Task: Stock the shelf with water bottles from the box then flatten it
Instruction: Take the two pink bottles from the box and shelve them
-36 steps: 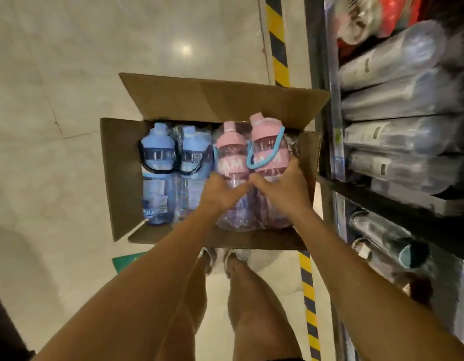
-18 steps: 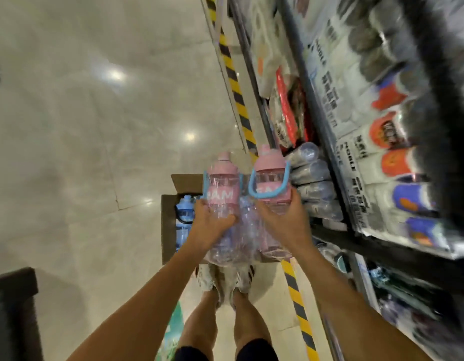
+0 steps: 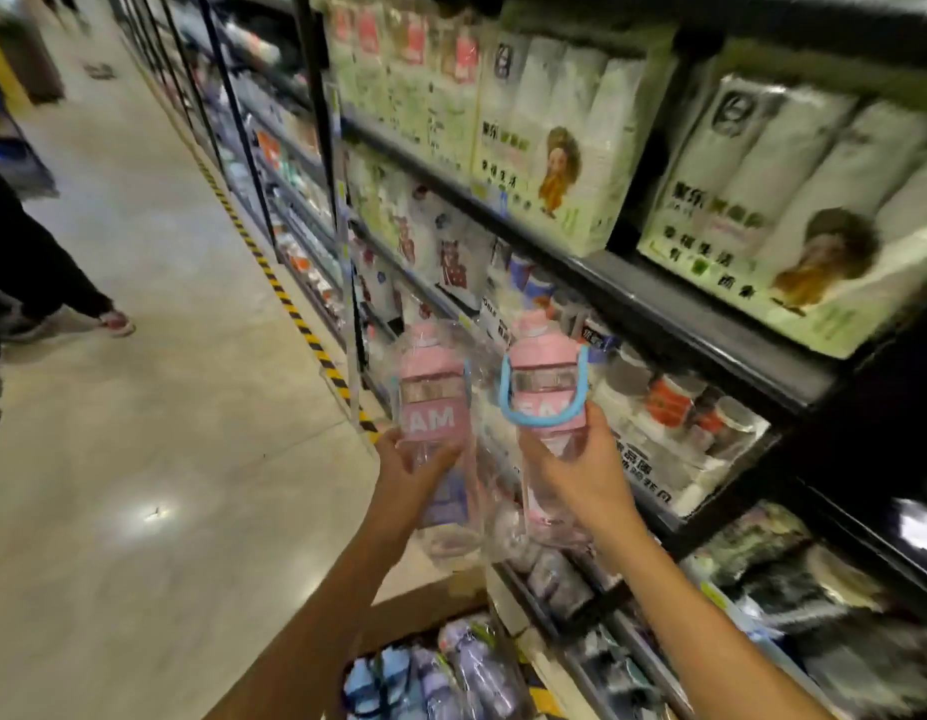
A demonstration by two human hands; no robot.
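Left grip point(image 3: 414, 475) curls round pink bottle 1 point(image 3: 432, 392) at mid-body. Right grip point(image 3: 580, 475) wraps pink bottle 2 point(image 3: 547, 376) just under its blue strap point(image 3: 508, 402). Both upright, crinkled film point(image 3: 484, 356) between. Shelf point(image 3: 658, 304) right of the grips; box point(image 3: 419, 610) below, holding blue bottles point(image 3: 378, 678). Judgement: turn right, seat each base flat before letting go.

A single wide-angle view comes from the person's head, tilted forward and down and turned toward the right, so the shelf point(image 3: 658, 317) rakes across the top and right of the frame while the aisle floor point(image 3: 139, 407) runs away at the left. Nearest the lens, at centre, the left hand point(image 3: 409, 478) grips the left pink bottle point(image 3: 432, 402) and the right hand point(image 3: 580, 472) the right pink bottle point(image 3: 547, 374); the box point(image 3: 425, 610) lies well below, at the bottom edge
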